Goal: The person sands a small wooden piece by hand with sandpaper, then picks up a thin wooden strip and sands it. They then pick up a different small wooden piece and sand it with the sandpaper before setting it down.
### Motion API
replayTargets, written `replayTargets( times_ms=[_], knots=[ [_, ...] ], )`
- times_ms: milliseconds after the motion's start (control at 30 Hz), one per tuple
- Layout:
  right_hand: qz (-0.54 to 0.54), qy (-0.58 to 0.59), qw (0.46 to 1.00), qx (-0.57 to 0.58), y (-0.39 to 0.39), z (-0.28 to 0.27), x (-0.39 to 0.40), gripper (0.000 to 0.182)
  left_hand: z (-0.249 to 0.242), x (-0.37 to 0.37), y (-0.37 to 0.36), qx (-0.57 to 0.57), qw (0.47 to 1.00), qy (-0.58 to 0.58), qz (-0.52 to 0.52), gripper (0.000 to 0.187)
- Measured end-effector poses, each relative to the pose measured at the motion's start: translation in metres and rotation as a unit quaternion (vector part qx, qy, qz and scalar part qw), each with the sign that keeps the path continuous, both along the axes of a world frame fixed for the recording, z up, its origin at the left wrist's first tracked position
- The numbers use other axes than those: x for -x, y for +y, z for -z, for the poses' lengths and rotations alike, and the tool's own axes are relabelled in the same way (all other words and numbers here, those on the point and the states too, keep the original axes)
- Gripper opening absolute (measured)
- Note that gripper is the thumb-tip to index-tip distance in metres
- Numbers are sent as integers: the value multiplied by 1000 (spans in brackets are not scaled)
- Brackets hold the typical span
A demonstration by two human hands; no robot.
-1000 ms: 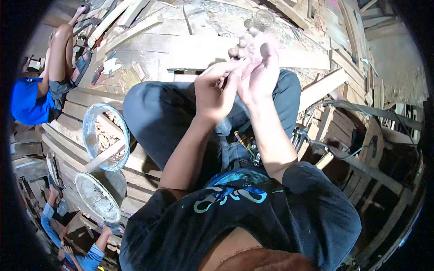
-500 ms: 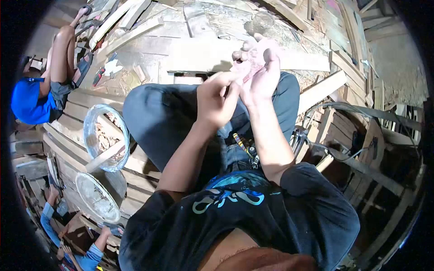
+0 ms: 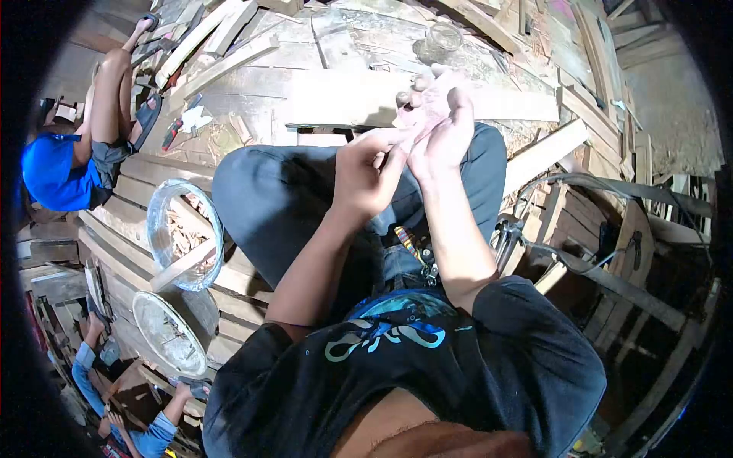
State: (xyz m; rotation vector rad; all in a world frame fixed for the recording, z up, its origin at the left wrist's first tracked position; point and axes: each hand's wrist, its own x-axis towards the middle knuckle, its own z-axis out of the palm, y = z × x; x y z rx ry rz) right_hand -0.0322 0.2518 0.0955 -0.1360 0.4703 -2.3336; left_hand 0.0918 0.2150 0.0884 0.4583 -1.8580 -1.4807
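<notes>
My right hand [image 3: 439, 126] is held palm up above my right knee, fingers apart and slightly bent, with a pinkish patch across the palm. From the left, my left hand [image 3: 370, 172] reaches over to it, thumb and fingers pressed together at the edge of the right palm. Whatever lies between those fingertips is too small and overexposed to make out. Just beyond both hands lies a pale, brightly lit board [image 3: 343, 95], partly behind the right hand.
A clear-rimmed tub [image 3: 153, 229] of wood shavings and a tilted bucket [image 3: 200, 313] stand at left. Another person in blue [image 3: 57, 172] sits upper left; one more person [image 3: 156, 435] is lower left. A glass jar [image 3: 443, 38] stands ahead. Planks and cables lie at right.
Both hands have stayed together, with only a slight shift of the fingers. The right hand sits slightly lower in view, and the surroundings have shifted slightly right.
</notes>
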Motion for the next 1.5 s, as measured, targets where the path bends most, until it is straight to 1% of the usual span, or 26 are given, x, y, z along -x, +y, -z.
replayTargets(
  times_ms=[133,167,267,300,400,433,533,567,600,667,733,767,800,900,933,1000,1033,1067,1100,1200,1233,1267,1333,1433,1467,1500],
  knots=[
    [-18,-30,998,-49,-2,-7,-9,36,0,4,-2,12,999,18,-28,23],
    [2,22,999,-42,-4,-6,-12,36,1,5,-2,14,999,13,-38,23],
    [-10,-14,1000,-18,2,-6,-4,35,7,1,0,15,999,37,7,22],
    [14,-21,999,-34,0,-5,-1,35,6,-1,1,19,1000,4,9,22],
    [1,23,999,-45,0,-4,-7,36,0,1,-1,-20,1000,-3,1,23],
    [-18,-22,999,-26,-2,-5,-10,36,-1,0,-1,-31,999,-6,6,23],
    [-35,-33,999,-19,3,-3,-5,36,-4,-1,0,-65,997,-20,24,23],
    [34,23,996,-75,4,-2,-2,39,10,2,3,-19,1000,6,6,23],
    [38,8,999,-33,1,-1,4,39,4,-1,3,-26,998,-52,24,23],
    [67,29,993,-88,3,1,1,38,2,1,3,-14,996,-86,8,23],
    [21,23,997,-65,-1,-3,-7,38,10,4,0,1,999,40,-28,23],
    [29,27,997,-60,-2,-9,-14,39,11,7,-1,18,996,80,-43,24],
    [29,11,998,-61,-2,-9,-16,40,4,5,1,-15,998,41,-39,26],
    [41,-10,994,-101,8,-16,-6,39,9,11,4,47,998,37,-9,28],
    [1,-88,996,-16,12,-4,3,37,0,7,7,16,997,-73,18,28],
    [49,9,998,-42,12,10,4,35,4,15,10,37,993,-107,-7,25],
    [35,-20,996,-77,12,6,-1,35,6,17,9,42,996,-69,-29,23],
    [36,39,994,-97,12,11,-8,36,7,17,9,48,997,-31,-47,22],
    [35,23,995,-88,11,9,-7,36,6,19,8,56,996,7,-63,21],
    [32,-30,996,-79,17,2,1,37,-2,16,10,36,990,-137,-6,21],
    [20,-55,994,-89,21,14,13,37,-6,15,15,5,991,-137,7,21],
    [49,-19,996,-74,21,27,18,38,7,17,17,14,994,-109,2,22],
    [46,10,993,-108,21,16,3,37,0,14,18,-29,991,-131,-5,23],
    [52,23,992,-114,22,14,-3,37,6,20,17,-65,998,-4,2,24],
    [25,-3,996,-85,27,16,2,37,8,22,20,-86,996,6,26,22],
    [30,-4,996,-86,32,17,6,36,2,21,24,-45,998,-44,20,21]
  ],
)
